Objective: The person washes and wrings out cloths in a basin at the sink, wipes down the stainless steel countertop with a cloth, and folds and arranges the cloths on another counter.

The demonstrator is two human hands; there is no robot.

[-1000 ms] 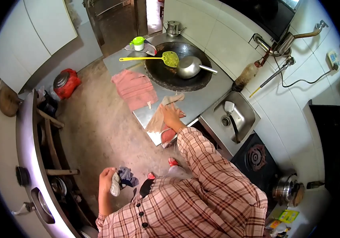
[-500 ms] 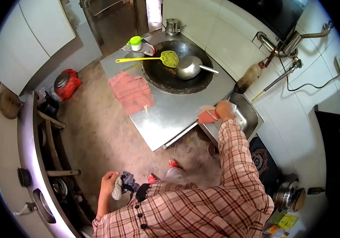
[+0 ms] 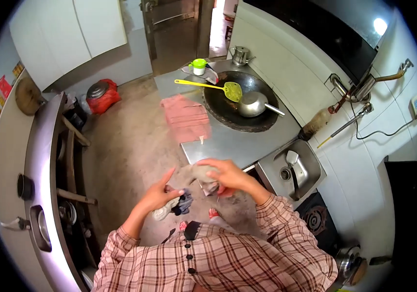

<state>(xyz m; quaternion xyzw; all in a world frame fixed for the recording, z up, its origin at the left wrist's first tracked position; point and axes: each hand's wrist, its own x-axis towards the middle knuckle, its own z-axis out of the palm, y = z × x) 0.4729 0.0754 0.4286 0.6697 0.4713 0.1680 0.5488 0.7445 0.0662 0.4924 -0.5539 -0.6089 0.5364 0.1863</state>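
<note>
My left hand [image 3: 157, 194] is in front of my body with thumb and forefinger apart. Beneath its palm hangs a bunch of white and dark grey rags [image 3: 183, 202], held by fingers that are mostly hidden. Facing it, my right hand [image 3: 228, 174] grips a crumpled beige-grey rag [image 3: 196, 174], its lower part blurred; a bit of red shows under the fingers. The two bundles are close together above the floor. Beyond them, a pink-red cloth [image 3: 184, 117] lies spread over the counter's left edge.
A large wok [image 3: 218, 109] is set into the metal counter [image 3: 233, 148], holding a yellow slotted spatula [image 3: 232, 91] and a steel ladle [image 3: 252, 104]. To the right is a sink [image 3: 310, 170] with a dark-handled utensil inside. A shelf unit [image 3: 48, 146] stands at left.
My right hand has left the counter edge by the sink and come to the middle with its rag. My left hand has risen toward it with the rags. The view has shifted.
</note>
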